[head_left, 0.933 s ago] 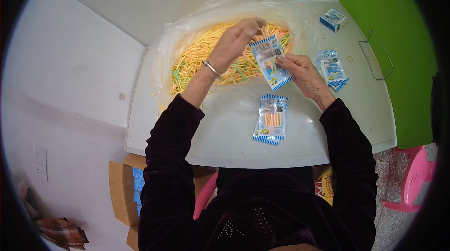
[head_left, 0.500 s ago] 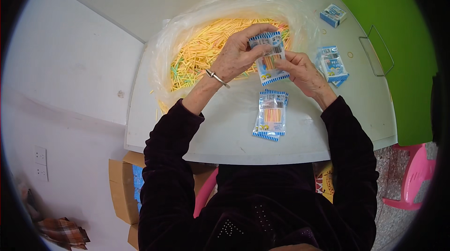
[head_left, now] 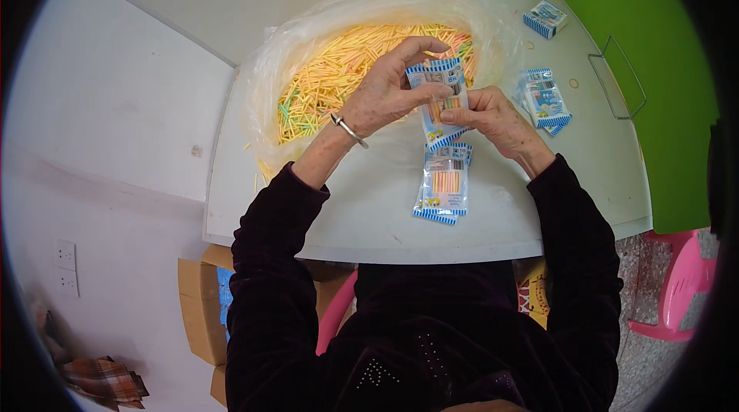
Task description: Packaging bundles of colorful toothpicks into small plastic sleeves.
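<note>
Wide, crinkled translucent plastic bag [head_left: 496,38], mouth gaping, heaped with thin, straight yellow, pink and green sticks [head_left: 331,77]. Left hand [head_left: 385,92]: half-curled, thumb on face of flat, rectangular blue-and-clear film packet [head_left: 431,115], fingers arched at its upper edge. Packet held over smooth, pale table [head_left: 369,227]; striped ends, barcode, lettering too small to read. Right hand [head_left: 496,119]: closed in pinch on packet's right side.

Shiny finishes
The packet [head_left: 433,122] in the right hand [head_left: 494,121] was glossy plastic; the bracelet [head_left: 352,133] behind the left hand [head_left: 389,88], metal.
</note>
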